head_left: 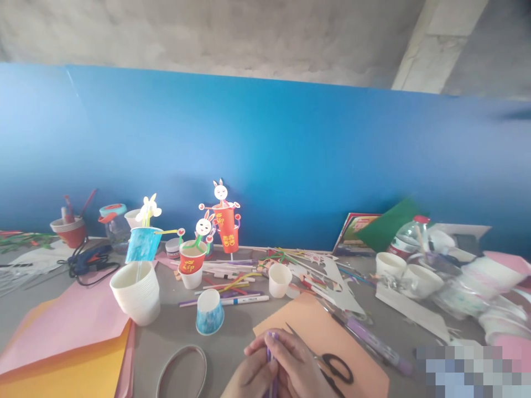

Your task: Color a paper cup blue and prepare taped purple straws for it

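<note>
Both hands' grip (271, 371) pinching purple stick (271, 354), upright between fingertips

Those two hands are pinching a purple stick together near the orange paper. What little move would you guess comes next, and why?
Probably a short bend or twist of the purple stick. The left hand and right hand both pinch it, close together, above the near edge of the orange paper. The scissors lie untouched beside the right hand, so cutting seems less likely just now.
</note>
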`<act>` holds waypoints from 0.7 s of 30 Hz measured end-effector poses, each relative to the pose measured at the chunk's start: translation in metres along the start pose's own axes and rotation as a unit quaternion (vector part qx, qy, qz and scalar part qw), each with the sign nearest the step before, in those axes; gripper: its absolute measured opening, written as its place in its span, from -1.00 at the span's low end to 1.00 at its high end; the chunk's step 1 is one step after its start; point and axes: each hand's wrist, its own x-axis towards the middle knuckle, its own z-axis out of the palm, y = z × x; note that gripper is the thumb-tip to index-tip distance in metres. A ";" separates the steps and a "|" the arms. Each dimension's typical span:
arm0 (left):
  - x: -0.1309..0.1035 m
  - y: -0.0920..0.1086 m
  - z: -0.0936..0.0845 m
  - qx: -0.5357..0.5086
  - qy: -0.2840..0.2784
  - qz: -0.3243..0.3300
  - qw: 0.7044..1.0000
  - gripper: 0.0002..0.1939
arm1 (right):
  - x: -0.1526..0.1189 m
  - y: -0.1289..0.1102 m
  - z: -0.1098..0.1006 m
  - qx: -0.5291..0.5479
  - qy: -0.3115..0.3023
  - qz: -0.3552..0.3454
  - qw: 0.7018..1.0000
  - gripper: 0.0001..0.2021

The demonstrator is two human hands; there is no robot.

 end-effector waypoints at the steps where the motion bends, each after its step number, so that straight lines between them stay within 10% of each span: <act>1: 0.001 -0.002 0.001 -0.022 -0.004 -0.008 1.000 -0.41 | 0.000 0.000 0.000 -0.015 0.003 -0.005 1.000 -0.56; 21: 0.008 -0.012 -0.011 -0.045 -0.089 -0.078 0.992 -0.40 | 0.003 0.003 -0.004 -0.005 0.034 -0.021 0.999 -0.55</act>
